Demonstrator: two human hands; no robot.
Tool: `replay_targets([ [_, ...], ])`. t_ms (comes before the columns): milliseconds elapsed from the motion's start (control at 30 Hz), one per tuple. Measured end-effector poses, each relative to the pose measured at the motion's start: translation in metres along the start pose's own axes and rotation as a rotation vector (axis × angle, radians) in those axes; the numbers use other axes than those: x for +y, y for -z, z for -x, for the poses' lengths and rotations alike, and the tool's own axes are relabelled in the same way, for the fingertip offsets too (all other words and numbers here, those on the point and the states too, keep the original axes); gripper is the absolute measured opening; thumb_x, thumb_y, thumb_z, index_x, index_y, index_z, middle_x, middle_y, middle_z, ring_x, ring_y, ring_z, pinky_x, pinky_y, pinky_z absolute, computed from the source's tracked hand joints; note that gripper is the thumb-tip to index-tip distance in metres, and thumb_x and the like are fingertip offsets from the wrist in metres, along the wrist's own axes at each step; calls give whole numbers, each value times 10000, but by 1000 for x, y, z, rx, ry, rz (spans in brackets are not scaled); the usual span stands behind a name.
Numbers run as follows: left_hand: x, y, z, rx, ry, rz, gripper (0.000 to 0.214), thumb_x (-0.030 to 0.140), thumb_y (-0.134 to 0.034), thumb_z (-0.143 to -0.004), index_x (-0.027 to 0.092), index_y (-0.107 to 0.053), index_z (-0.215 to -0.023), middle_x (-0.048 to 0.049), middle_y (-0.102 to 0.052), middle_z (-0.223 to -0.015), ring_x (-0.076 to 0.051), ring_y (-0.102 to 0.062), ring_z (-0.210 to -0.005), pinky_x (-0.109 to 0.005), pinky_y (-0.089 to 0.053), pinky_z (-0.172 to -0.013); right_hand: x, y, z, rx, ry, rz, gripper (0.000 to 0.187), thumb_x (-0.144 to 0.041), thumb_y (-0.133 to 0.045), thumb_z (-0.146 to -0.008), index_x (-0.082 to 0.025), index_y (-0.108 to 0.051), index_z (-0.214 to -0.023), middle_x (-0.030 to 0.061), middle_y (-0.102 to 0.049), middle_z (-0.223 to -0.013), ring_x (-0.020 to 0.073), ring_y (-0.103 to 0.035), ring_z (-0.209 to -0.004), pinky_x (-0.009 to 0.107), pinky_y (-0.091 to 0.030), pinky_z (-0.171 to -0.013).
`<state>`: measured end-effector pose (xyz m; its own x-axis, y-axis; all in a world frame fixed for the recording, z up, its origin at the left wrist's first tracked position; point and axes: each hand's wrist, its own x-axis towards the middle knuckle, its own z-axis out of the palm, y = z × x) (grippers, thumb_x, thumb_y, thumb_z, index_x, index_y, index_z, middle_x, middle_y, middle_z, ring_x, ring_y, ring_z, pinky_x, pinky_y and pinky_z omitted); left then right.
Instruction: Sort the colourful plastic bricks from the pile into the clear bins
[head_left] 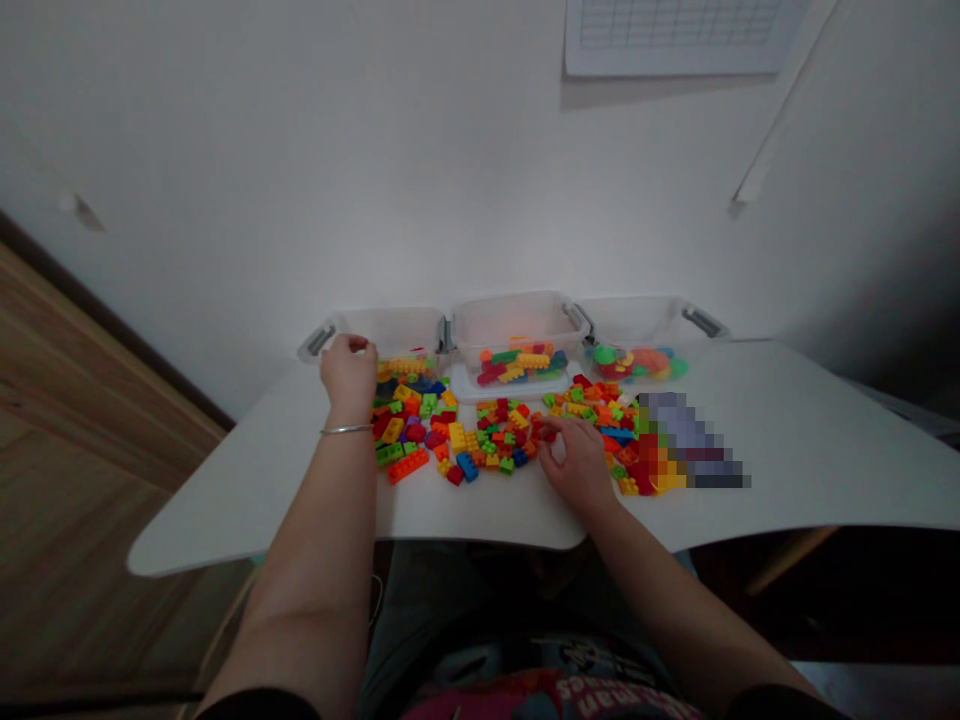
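Note:
My left hand is raised over the front left of a clear plastic bin. Its fingers are bent together in a pinch, and whatever they hold is hidden. Toy bricks in yellow, orange and blue show inside that bin. My right hand rests at the right side of a loose pile of toy bricks on the white table. Between its thumb and fingertips shows a red toy brick, partly covered by the fingers.
A middle clear bin holds several bricks, and a right clear bin holds rounded colourful pieces. More bricks spread toward a blurred-out flat item at the right. A white wall rises directly behind the bins.

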<state>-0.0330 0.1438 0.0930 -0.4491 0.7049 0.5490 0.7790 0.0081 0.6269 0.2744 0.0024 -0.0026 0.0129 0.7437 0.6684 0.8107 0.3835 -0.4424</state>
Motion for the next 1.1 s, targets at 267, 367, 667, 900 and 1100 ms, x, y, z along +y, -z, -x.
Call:
replay_targets([
  [267,2,4,7,-1,-29,157,233,257,-538,-804,163,-630,-997,-88,-683,-1049,-227,-627,-1022,-419,-397,-1047,4,-4,0,-9,-37,128,334,-178,-528,-810,-150,-599,-1135,134,-675,-1082,278,-585,-1017,453,-459,-932],
  [367,12,12,21,-3,-64,203,260,285,-525,-817,180,-656,-1016,-61,-684,-1032,-227,-620,-1023,-391,-439,-999,4,-5,1,-30,-32,182,367,-155,-524,-797,-159,-584,-1159,134,-660,-1125,284,-573,-1059,458,-441,-957],
  [667,53,2,130,-495,-382,338,198,216,-541,-837,206,-672,-985,-63,-706,-1062,-211,-630,-1048,-390,-465,-995,4,-7,1,-128,-40,289,345,-153,-531,-809,-162,-573,-1151,131,-674,-1088,282,-596,-993,436,-426,-905],
  [900,70,-4,184,-743,-565,274,195,207,-582,-859,218,-673,-1031,-65,-695,-1127,-226,-607,-1100,-399,-460,-1007,7,-11,0,-111,-28,337,294,-131,-528,-818,-189,-576,-1102,108,-694,-1035,265,-611,-949,397,-399,-842],
  [1100,73,-13,190,-794,-673,160,223,239,-556,-890,210,-661,-1085,-74,-684,-1153,-231,-590,-1112,-407,-431,-1023,9,-13,-1,-166,-66,350,266,-113,-507,-846,-169,-590,-1093,108,-699,-1019,277,-622,-957,400,-396,-822],
])
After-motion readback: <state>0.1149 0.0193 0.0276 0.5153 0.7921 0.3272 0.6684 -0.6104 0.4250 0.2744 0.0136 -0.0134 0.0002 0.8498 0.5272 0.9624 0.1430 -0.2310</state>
